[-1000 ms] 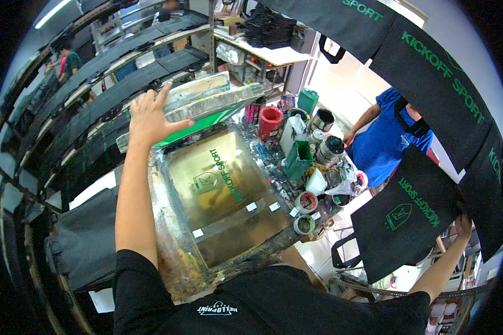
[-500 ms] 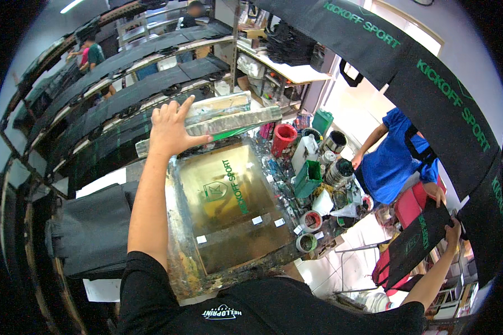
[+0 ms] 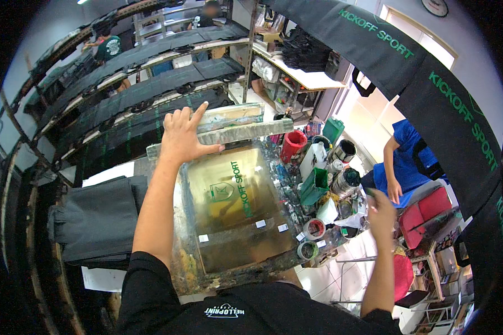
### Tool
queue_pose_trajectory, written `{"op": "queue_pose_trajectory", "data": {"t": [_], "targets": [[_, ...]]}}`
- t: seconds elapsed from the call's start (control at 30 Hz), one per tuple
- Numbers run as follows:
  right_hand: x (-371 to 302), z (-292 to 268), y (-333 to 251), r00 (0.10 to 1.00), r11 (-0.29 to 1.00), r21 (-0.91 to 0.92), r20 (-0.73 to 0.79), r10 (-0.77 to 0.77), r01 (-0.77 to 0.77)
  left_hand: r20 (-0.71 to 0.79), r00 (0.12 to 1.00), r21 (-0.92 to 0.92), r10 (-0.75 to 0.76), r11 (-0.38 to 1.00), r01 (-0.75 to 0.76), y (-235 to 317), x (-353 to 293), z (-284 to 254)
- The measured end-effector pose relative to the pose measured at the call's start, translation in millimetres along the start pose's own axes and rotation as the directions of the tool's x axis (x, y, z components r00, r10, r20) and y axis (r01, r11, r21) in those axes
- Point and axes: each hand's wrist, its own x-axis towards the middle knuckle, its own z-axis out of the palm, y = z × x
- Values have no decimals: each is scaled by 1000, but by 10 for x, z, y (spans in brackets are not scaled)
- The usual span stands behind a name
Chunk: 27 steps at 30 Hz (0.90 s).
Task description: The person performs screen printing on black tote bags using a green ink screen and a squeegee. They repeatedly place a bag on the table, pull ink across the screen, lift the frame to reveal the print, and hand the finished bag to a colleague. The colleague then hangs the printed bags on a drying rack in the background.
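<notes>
My left hand (image 3: pixel 180 137) grips the near edge of a raised wooden screen-printing frame (image 3: pixel 251 130), fingers stretched over the top and thumb along the near side. A light wooden bar (image 3: pixel 235 113) lies behind that edge. Below is a shiny, gold-brown printing board (image 3: pixel 229 192) bearing a green crest and lettering, with several small white tabs on it. My right hand (image 3: pixel 381 215) is in the air right of the table, near the paint pots. Motion smears its fingers, and no bag shows in it.
Dark folded fabric (image 3: pixel 98 220) is stacked left of the board. Paint containers, including a red pot (image 3: pixel 293 146) and a green one (image 3: pixel 314 187), crowd the table's right side. A person in blue (image 3: pixel 408 151) stands beyond, by a red chair (image 3: pixel 425 212). Printed black bags (image 3: pixel 458 106) hang overhead; racks (image 3: pixel 151 95) fill the left.
My right hand has let go of the black printed bag and moved left toward the table. My left hand stays on the frame; its green underside no longer shows. The whole view has shifted slightly.
</notes>
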Motion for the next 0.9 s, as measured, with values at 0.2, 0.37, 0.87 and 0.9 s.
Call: {"op": "queue_pose_trajectory", "data": {"t": [0.2, 0.37, 0.87, 0.9], "targets": [[863, 1387, -2391, 733, 722, 126, -157, -662, 680, 59, 998, 62, -19, 998, 16, 14, -180, -35], [1242, 2366, -3039, 627, 630, 17, -127, -769, 776, -57, 998, 23, 19, 1000, -18, 103, -289, 11], [1264, 2607, -3248, 699, 702, 11, 71, -711, 713, -384, 911, -99, 149, 975, -201, 153, -841, 3], [1300, 2636, -3233, 698, 698, -20, 37, -715, 716, -438, 882, -136, 173, 957, -255, 187, -1067, 44]]}}
